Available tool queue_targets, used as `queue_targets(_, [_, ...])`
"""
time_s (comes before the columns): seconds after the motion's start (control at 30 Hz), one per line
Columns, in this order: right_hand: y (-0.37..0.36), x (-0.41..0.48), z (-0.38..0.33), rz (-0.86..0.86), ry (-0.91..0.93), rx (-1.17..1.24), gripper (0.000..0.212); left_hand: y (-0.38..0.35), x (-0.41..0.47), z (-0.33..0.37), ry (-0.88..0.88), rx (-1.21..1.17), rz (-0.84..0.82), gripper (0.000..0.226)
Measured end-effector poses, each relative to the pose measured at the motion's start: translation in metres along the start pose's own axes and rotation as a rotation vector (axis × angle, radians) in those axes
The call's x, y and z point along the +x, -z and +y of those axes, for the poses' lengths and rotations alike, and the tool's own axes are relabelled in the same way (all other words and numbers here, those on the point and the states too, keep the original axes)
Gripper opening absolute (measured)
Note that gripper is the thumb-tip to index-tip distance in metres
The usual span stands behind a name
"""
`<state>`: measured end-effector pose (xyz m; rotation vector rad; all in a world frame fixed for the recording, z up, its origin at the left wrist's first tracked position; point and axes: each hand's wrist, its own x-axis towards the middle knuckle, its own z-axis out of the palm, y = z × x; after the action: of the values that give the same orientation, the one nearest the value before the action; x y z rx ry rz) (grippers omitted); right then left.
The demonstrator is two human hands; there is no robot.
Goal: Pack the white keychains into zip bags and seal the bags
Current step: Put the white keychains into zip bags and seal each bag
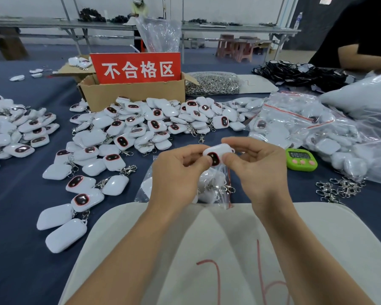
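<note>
**One keychain in both hands, bags waiting underneath**

We hold a single white keychain (216,154) up in the air between both hands, its dark, red-rimmed face tilted toward us. It sits just above a small heap of zip bags (211,183) lying on the blue table (20,194) at our near edge.

To do this step well, we judge it best to free one hand for a bag, spread its mouth wide and slide the keychain in body first. The metal clasp should follow without snagging the plastic. Then we run the seal from end to end.

Our left hand (178,170) is narrowly closed, thumb and curled fingers pinching the keychain's left side. Our right hand (253,166) pinches the right side in the same way, fingers curled over the top.

Beyond them spreads the loose pile of keychains (141,128), and filled bags (295,124) lie to the right. A green timer (301,159) stands near the right hand, and a cardboard box (132,95) with a red sign (135,68) stands behind the pile.
</note>
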<state>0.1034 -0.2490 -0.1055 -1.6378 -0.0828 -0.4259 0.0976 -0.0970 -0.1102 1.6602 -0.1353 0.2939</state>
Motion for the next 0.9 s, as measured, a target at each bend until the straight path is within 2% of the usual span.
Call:
queue_targets(0.13, [0.005,0.001,0.002,-0.116,0.113,-0.242,0.058,0.003,0.004,0.004,0.161,-0.168,0.118,0.015])
queue_targets(0.23, [0.002,-0.002,0.002,-0.101,0.128,-0.276,0.044,0.004,0.005,0.005,0.214,-0.257,0.096,0.018])
queue_targets(0.3, [0.0,-0.004,0.0,-0.092,0.099,-0.232,0.035,0.003,0.003,0.004,0.174,-0.207,0.088,0.021])
queue_targets(0.37, [0.001,-0.002,-0.001,-0.022,0.006,-0.158,0.032,0.003,0.002,0.001,0.1,-0.047,0.119,0.021])
queue_targets(0.47, [0.013,0.006,-0.001,0.095,-0.141,-0.099,0.022,-0.001,-0.007,-0.006,-0.059,0.468,0.118,0.042])
queue_targets(0.53, [0.023,0.01,0.0,0.128,-0.228,-0.139,0.025,-0.007,-0.014,-0.004,-0.112,0.83,0.086,0.054])
queue_targets(0.63, [0.032,0.015,0.001,0.088,-0.364,-0.236,0.025,-0.016,-0.018,-0.002,-0.118,1.052,-0.005,0.052])
queue_targets(0.77, [0.033,0.014,-0.003,-0.139,-0.461,-0.252,0.022,-0.018,-0.017,-0.003,-0.08,0.992,0.001,0.033])
queue_targets(0.9, [0.017,0.003,-0.009,-0.377,-0.442,-0.135,0.015,-0.021,-0.021,-0.003,-0.188,0.739,0.111,0.027])
